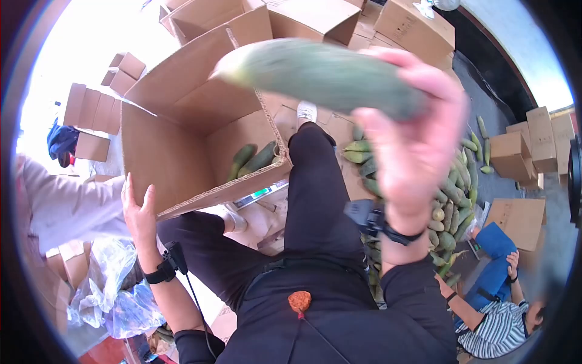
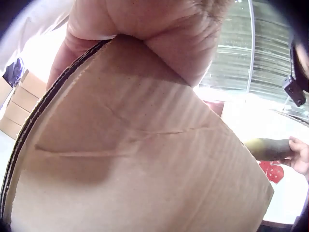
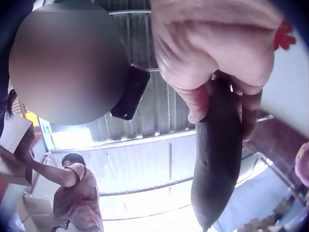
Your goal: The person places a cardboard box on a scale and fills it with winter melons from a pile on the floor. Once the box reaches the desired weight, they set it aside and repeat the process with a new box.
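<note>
My right hand [image 1: 418, 127] grips one end of a large green cucumber [image 1: 315, 76], holding it up above the open cardboard box [image 1: 163, 142]. Its pale tip points left in the head view, and motion blurs it. The right wrist view shows thumb and fingers around the top of the cucumber [image 3: 217, 159], which hangs downward. With my left hand [image 1: 140, 215] I hold the box's near left edge; in the left wrist view the cardboard wall [image 2: 140, 145] passes between thumb and fingers. Two cucumbers [image 1: 257, 161] lie inside the box, in its right corner.
A heap of cucumbers [image 1: 451, 206] covers the floor to the right. More cardboard boxes [image 1: 312, 21] stand at the back. Clear plastic bags [image 1: 124, 297] lie at lower left, near another person's sleeve [image 1: 79, 203]. Someone in a striped shirt [image 1: 497, 327] is at lower right.
</note>
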Available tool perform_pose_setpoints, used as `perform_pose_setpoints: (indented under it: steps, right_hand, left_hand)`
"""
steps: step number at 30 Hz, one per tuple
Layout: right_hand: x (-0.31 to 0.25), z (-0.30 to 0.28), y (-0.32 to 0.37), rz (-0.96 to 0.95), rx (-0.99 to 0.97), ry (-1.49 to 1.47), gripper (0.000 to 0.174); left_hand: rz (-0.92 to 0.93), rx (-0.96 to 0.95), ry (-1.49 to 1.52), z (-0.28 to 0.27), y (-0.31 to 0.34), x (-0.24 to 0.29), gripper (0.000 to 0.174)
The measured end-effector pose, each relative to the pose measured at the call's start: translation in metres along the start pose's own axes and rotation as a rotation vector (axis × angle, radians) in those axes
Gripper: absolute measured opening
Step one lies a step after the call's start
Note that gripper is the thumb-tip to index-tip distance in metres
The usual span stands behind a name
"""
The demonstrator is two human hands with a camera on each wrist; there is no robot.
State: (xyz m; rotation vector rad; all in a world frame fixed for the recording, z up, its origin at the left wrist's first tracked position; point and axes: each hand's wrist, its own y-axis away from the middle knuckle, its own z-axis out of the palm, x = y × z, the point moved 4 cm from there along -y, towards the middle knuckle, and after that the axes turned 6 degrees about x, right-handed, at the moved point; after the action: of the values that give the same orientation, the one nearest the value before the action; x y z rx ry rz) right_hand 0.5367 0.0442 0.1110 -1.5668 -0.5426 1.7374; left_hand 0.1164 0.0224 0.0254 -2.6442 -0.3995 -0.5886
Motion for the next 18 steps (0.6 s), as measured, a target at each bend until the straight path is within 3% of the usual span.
perform_pose_setpoints:
  steps: [3,10,11,13,18]
  right_hand:
    - [0.020,0.057,0.014,0.027,-0.163,0.151,0.046]
    - [0.061,0.121,0.065,0.076,-0.554,0.595,0.018]
    - [0.065,0.121,0.066,0.081,-0.550,0.603,0.018]
    - [0.066,0.115,0.059,0.303,-0.491,0.396,0.021]
    - [0.057,0.078,0.052,0.274,-0.276,0.106,0.009]
  left_hand:
    - [0.048,0.017,0.083,0.007,-0.002,-0.019,0.056]
    - [0.028,-0.002,0.020,0.004,-0.002,-0.011,0.054]
    - [0.033,-0.009,0.024,0.005,-0.003,-0.014,0.054]
    - [0.053,-0.002,0.035,0.006,-0.004,-0.019,0.054]
    - [0.060,-0.001,0.018,0.009,-0.005,-0.027,0.052]
